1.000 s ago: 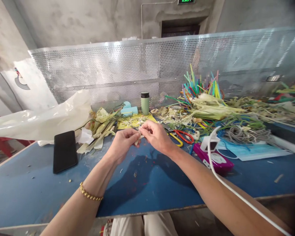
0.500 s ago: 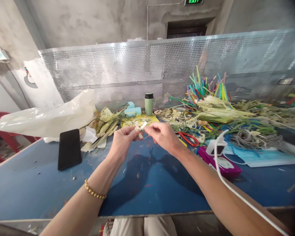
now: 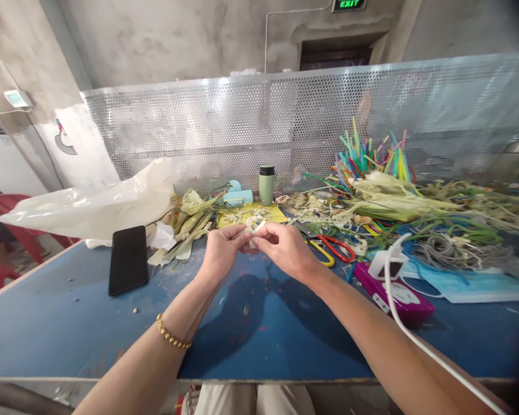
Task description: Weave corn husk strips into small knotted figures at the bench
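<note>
Above the blue table (image 3: 164, 340), my left hand (image 3: 223, 249) pinches a small pale piece with petal-like strips (image 3: 256, 223), which looks like corn husk. My right hand (image 3: 289, 249) meets it from the other side, thumb and forefinger closed on the same piece. The fingertips of both hands nearly touch and hide most of it. Just beyond lies a yellow sheet (image 3: 273, 214) strewn with husk scraps. Right of my right hand are scissors with red handles (image 3: 338, 246) and a tool with yellow handles (image 3: 322, 253).
A black phone (image 3: 128, 260) lies left, near a pale plastic bag (image 3: 95, 204) and dried husks (image 3: 194, 222). A green bottle (image 3: 266, 185) stands behind. To the right are husk bundles (image 3: 393, 193), colourful pipe cleaners (image 3: 367, 155), a purple power strip (image 3: 391, 297) and a white cable (image 3: 391, 305).
My hands have drawn closer together, and the pale strips that stuck up between them are now more covered by my fingers. The whole view has shifted slightly.
</note>
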`<state>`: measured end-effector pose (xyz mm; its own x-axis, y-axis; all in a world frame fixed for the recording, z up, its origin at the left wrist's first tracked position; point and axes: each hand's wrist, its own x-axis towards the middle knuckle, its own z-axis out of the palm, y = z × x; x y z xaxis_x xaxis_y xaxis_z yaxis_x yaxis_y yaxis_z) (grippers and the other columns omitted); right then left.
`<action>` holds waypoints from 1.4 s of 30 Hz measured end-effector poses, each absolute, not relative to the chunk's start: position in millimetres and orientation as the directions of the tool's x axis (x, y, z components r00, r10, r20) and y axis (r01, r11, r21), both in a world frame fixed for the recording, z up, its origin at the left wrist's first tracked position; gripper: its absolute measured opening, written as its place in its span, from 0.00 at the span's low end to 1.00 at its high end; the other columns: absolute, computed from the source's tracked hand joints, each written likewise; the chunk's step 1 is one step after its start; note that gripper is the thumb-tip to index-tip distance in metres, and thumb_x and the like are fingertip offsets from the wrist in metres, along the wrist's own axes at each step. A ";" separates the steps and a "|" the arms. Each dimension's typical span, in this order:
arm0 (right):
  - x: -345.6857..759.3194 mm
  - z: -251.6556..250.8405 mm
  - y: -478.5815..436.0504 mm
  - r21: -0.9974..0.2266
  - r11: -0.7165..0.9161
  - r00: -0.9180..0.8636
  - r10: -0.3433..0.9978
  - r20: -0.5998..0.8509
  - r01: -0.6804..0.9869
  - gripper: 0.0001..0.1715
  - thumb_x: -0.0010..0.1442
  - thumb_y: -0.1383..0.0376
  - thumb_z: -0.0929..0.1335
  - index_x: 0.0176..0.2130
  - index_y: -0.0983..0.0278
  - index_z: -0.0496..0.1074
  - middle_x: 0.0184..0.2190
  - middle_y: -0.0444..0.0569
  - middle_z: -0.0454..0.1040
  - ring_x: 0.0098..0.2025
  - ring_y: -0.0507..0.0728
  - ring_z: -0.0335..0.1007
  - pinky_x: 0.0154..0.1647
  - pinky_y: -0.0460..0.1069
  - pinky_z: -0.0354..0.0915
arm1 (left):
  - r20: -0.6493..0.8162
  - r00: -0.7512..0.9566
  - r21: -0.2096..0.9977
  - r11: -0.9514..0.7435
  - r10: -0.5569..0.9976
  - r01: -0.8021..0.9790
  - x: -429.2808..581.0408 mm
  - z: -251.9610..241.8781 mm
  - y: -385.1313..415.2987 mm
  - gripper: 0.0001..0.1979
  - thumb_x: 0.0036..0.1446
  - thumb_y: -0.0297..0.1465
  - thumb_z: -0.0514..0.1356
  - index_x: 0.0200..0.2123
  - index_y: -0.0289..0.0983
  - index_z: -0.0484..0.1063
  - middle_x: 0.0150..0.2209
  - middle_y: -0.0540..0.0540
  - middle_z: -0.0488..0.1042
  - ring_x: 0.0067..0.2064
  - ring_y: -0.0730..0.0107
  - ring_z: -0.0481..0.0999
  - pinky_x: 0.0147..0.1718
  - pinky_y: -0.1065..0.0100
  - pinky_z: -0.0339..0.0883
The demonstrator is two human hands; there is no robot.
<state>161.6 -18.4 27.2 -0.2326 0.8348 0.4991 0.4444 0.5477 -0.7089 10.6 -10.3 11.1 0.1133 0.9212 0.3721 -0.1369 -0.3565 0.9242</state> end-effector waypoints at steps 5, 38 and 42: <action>162.5 26.8 -18.8 -0.667 0.563 -0.236 0.820 0.521 0.488 0.12 0.56 0.67 0.68 0.22 0.66 0.72 0.20 0.45 0.73 0.23 0.51 0.64 0.26 0.45 0.58 | 0.343 0.142 0.936 -0.326 0.928 -0.131 10.1 9.4 -10.7 0.13 0.48 0.38 0.68 0.31 0.33 0.80 0.24 0.48 0.77 0.23 0.71 0.74 0.27 0.69 0.68; 174.7 36.3 -15.6 -0.621 0.545 -0.241 0.828 0.507 0.564 0.12 0.57 0.65 0.67 0.23 0.65 0.68 0.17 0.42 0.67 0.22 0.49 0.58 0.24 0.45 0.53 | 0.344 0.199 0.939 -0.333 0.918 -0.088 10.5 15.9 -13.9 0.12 0.48 0.37 0.69 0.30 0.32 0.79 0.25 0.46 0.79 0.26 0.68 0.77 0.30 0.67 0.70; 175.1 35.4 -14.5 -0.631 0.550 -0.192 0.816 0.545 0.546 0.14 0.60 0.63 0.66 0.24 0.64 0.68 0.14 0.40 0.62 0.19 0.49 0.56 0.23 0.46 0.51 | 0.358 0.243 0.933 -0.356 0.902 -0.053 11.8 13.3 -13.7 0.14 0.48 0.38 0.69 0.33 0.32 0.79 0.25 0.44 0.79 0.28 0.67 0.77 0.31 0.68 0.68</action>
